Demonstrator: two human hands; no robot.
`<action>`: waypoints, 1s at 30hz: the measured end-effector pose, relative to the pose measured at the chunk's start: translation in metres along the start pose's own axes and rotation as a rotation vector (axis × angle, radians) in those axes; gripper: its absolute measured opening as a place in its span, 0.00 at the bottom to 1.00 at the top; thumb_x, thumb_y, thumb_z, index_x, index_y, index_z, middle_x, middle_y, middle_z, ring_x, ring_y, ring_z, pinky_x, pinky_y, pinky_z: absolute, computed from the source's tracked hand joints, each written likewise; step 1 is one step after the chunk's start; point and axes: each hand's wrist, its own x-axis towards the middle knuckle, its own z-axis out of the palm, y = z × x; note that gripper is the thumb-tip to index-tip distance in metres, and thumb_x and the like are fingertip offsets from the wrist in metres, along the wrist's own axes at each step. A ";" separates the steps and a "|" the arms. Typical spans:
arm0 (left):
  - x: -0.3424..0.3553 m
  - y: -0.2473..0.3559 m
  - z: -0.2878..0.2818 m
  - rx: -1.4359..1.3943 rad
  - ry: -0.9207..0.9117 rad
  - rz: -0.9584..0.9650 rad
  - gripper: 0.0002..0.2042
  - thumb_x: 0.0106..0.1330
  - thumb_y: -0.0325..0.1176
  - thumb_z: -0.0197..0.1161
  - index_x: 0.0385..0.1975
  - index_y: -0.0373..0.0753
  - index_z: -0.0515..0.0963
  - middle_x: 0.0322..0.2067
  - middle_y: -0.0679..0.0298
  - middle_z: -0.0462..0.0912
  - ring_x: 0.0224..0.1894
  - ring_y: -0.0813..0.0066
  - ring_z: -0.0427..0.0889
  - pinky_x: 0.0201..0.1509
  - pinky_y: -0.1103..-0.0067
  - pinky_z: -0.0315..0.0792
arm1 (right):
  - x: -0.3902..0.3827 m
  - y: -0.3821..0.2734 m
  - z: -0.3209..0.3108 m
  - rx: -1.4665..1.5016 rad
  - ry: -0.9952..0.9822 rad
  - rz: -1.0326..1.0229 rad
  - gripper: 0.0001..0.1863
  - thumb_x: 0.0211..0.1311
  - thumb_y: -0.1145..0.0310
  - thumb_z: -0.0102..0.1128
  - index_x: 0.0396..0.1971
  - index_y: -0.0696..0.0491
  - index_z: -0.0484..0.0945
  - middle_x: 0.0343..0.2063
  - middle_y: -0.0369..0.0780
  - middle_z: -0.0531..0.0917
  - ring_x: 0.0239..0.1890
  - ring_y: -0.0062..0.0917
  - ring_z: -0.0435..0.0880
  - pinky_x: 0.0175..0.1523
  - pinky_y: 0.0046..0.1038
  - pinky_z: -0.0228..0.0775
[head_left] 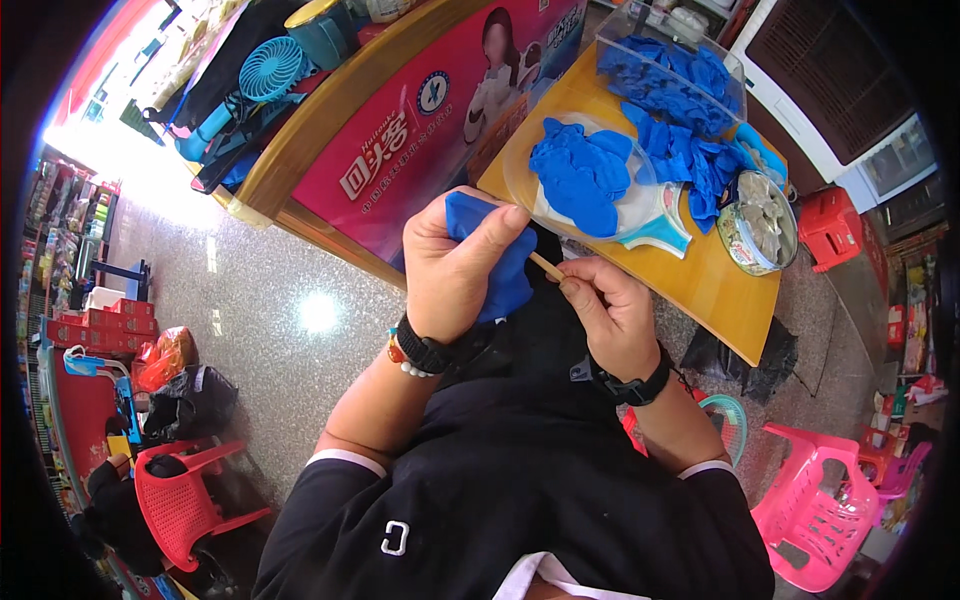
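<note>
My left hand [450, 275] is closed on a small piece of blue cloth [509, 282], pinched under the thumb, with its lower part hanging free. Between the thumb and fingers of my right hand [612, 315] is a thin wooden stick [546, 266]. The stick's far end meets the cloth, and I cannot tell whether it goes inside. Just beyond my hands, a heap of blue cloth pieces [580, 170] lies in a round clear tray [515, 178] on the wooden table [725, 305]. A white and light-blue piece [662, 228] sticks out beside the tray.
More blue pieces [685, 160] lie loose on the table, and others fill a clear plastic bin [738, 95]. A round tub [760, 225] stands at the table's right edge. To the left rises a counter with a red poster [400, 130]. Pink chairs [820, 505] stand on the floor.
</note>
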 end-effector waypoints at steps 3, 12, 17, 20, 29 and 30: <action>0.004 -0.005 -0.002 0.026 -0.008 0.002 0.06 0.60 0.30 0.67 0.25 0.35 0.78 0.22 0.69 0.80 0.24 0.87 0.74 0.28 0.88 0.66 | -0.001 0.001 0.003 0.007 0.021 0.021 0.06 0.63 0.74 0.56 0.35 0.60 0.78 0.23 0.37 0.81 0.24 0.13 0.75 0.30 0.17 0.66; 0.004 -0.008 -0.001 -0.028 0.057 -0.021 0.07 0.60 0.31 0.67 0.26 0.36 0.79 0.22 0.69 0.80 0.24 0.88 0.74 0.28 0.88 0.67 | 0.003 0.003 0.006 0.050 -0.005 0.079 0.06 0.64 0.73 0.56 0.36 0.59 0.78 0.25 0.35 0.81 0.26 0.12 0.73 0.31 0.16 0.65; 0.005 -0.007 0.000 -0.044 0.083 -0.034 0.11 0.68 0.39 0.56 0.36 0.37 0.77 0.23 0.68 0.78 0.22 0.85 0.75 0.25 0.88 0.68 | 0.002 0.006 0.006 0.113 0.054 0.051 0.06 0.64 0.74 0.56 0.36 0.60 0.78 0.25 0.34 0.81 0.27 0.13 0.74 0.33 0.16 0.66; 0.010 -0.006 -0.006 -0.022 0.105 -0.011 0.14 0.72 0.44 0.48 0.42 0.40 0.74 0.21 0.65 0.76 0.18 0.80 0.76 0.20 0.88 0.69 | 0.001 0.007 0.003 0.093 0.004 0.101 0.06 0.64 0.73 0.56 0.36 0.60 0.78 0.25 0.34 0.81 0.27 0.13 0.75 0.33 0.16 0.66; 0.028 -0.004 -0.033 -0.214 0.110 -0.189 0.16 0.70 0.47 0.51 0.44 0.41 0.73 0.20 0.67 0.72 0.19 0.81 0.72 0.23 0.86 0.67 | -0.012 0.013 -0.020 0.274 -0.073 0.249 0.07 0.64 0.71 0.57 0.36 0.59 0.79 0.26 0.33 0.80 0.29 0.12 0.74 0.34 0.15 0.65; 0.026 -0.002 -0.032 -0.140 0.060 -0.176 0.15 0.69 0.45 0.53 0.45 0.41 0.73 0.22 0.68 0.73 0.22 0.82 0.74 0.26 0.86 0.69 | -0.011 0.013 -0.024 0.354 -0.066 0.332 0.07 0.64 0.71 0.57 0.36 0.58 0.79 0.27 0.32 0.80 0.30 0.12 0.75 0.36 0.15 0.65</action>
